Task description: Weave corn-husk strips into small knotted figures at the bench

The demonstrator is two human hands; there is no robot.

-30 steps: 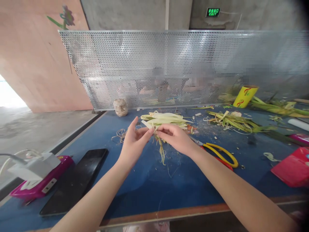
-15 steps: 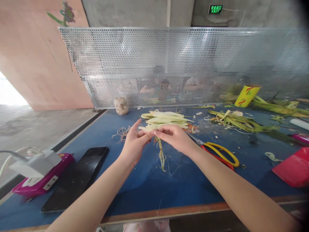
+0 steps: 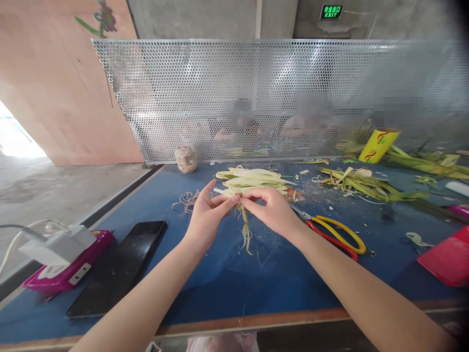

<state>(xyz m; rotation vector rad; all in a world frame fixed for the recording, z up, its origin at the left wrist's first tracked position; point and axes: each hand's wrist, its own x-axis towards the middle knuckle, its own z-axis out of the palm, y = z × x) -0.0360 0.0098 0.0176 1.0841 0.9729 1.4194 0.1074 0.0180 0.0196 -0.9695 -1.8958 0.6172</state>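
Observation:
Both my hands meet above the blue table [image 3: 227, 283] and pinch the top of a thin braided strip of pale green leaf [image 3: 245, 230], whose frayed ends hang down to the table. My left hand [image 3: 205, 220] grips it from the left with thumb and fingers. My right hand [image 3: 271, 210] pinches it from the right, fingers curled. Just behind the hands lies a pile of pale leaf strips [image 3: 252, 180].
Yellow-and-red scissors [image 3: 331, 232] lie to the right of my right hand. A black phone [image 3: 120, 266] and a magenta device with a white charger [image 3: 62, 259] sit at the left. More green leaves [image 3: 359, 185], a yellow cup [image 3: 379, 145], a twine ball [image 3: 185, 159] and a perforated metal screen [image 3: 256, 98] stand behind.
The hands have closed together on the braid's top and shifted slightly away from me; the hanging strands swing a little.

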